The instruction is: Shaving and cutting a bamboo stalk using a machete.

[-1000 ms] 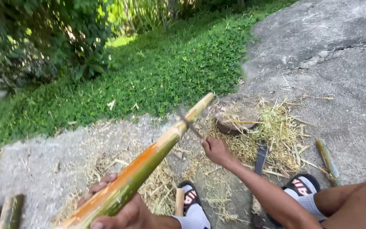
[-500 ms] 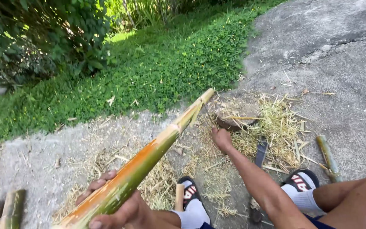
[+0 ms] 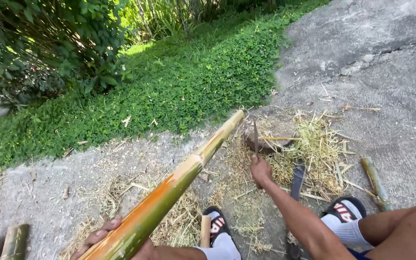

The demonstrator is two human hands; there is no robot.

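**Bamboo pole braced, blade upright beside it**

The left hand (image 3: 116, 236) wraps closed around the near end of a green-and-orange bamboo pole (image 3: 179, 178), which slants up and away to a cut tip near the grass edge. The right hand (image 3: 261, 171) is clenched on a knife (image 3: 255, 139) held blade-up, just right of the pole and apart from it. Straw shavings (image 3: 314, 149) lie heaped beyond the right hand. A short bamboo piece (image 3: 374, 180) lies at the right; bare concrete ground (image 3: 386, 72) stretches beyond it. Grass (image 3: 169, 91) borders the far left.
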